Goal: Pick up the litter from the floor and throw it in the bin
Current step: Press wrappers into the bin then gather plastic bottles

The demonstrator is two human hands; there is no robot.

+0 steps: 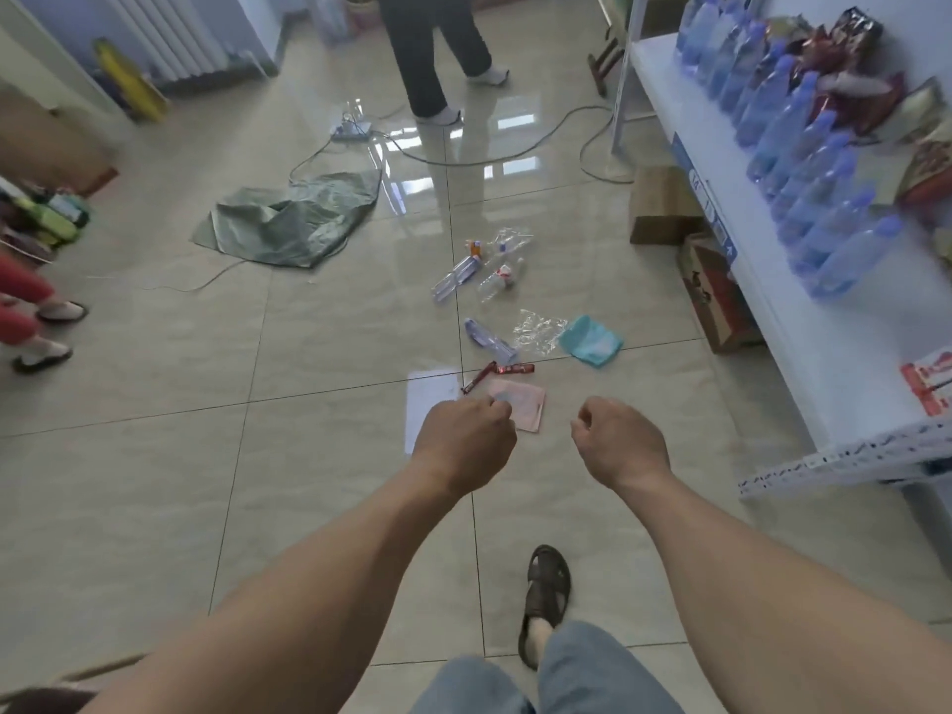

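Here both curled, empty hands, left hand (466,438) and right hand (621,440), hover before the pink wrapper (523,407).

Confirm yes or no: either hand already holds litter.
No: the left hand and right hand hover empty above the pink wrapper.

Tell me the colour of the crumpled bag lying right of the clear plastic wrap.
Teal, a blue-green; the crumpled bag shows in the head view, the only one.

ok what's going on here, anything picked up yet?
Not yet. A person stands over litter on the tiled floor: pink paper, red wrappers, empty bottles, clear plastic, teal packet. The left hand and right hand are loosely curled above it, holding nothing. No bin in view.
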